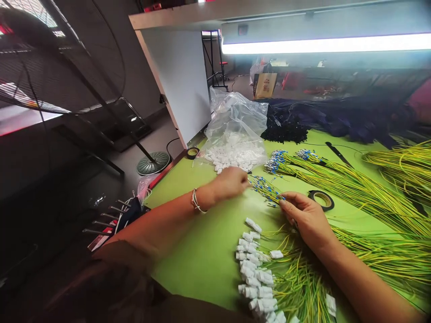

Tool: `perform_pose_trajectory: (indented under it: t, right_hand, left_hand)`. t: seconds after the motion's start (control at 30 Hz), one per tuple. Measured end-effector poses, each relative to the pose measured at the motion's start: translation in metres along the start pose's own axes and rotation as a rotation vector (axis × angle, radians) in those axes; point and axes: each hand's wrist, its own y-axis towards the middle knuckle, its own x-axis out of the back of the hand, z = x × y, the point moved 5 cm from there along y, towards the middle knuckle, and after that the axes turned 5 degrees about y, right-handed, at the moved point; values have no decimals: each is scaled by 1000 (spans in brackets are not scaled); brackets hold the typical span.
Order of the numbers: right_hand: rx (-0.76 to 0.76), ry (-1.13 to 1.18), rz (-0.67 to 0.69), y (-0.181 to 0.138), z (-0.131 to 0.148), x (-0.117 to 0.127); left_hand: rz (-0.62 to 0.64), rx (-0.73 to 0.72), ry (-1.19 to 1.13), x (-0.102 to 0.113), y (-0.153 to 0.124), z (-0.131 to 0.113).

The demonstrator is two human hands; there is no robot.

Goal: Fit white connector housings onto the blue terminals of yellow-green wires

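My left hand (230, 183) is reached forward over the green table, its fingers curled in a pinch. It is slightly blurred, and what it holds, if anything, is too small to make out. Just beyond it lies a heap of small white connectors (232, 154) in a clear plastic bag (235, 112). My right hand (308, 217) pinches a yellow-green wire near the blue-tipped ends (266, 188) of a bunch of such wires. Below it lies a row of white connectors (251, 269) fitted on yellow-green wires (303, 287).
Bundled yellow-green wires (346, 184) cover the right side. A roll of black tape (321, 200) sits by my right wrist, another small roll (193, 153) at the far left edge. Dark cables (286, 128) lie at the back under a lamp (323, 45). A fan (67, 58) stands left.
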Motion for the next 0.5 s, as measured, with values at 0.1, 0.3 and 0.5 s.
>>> perform_pose_trajectory:
  t: [0.1, 0.3, 0.5]
  right_hand:
    - [-10, -23, 8, -1, 1, -1]
    - [63, -134, -28, -1, 10, -6]
    - [100, -184, -19, 0, 12, -8]
  left_hand:
    - [-219, 229, 326, 23, 10, 37]
    - [-121, 160, 363, 10, 19, 56]
    - [-62, 51, -172, 8, 18, 25]
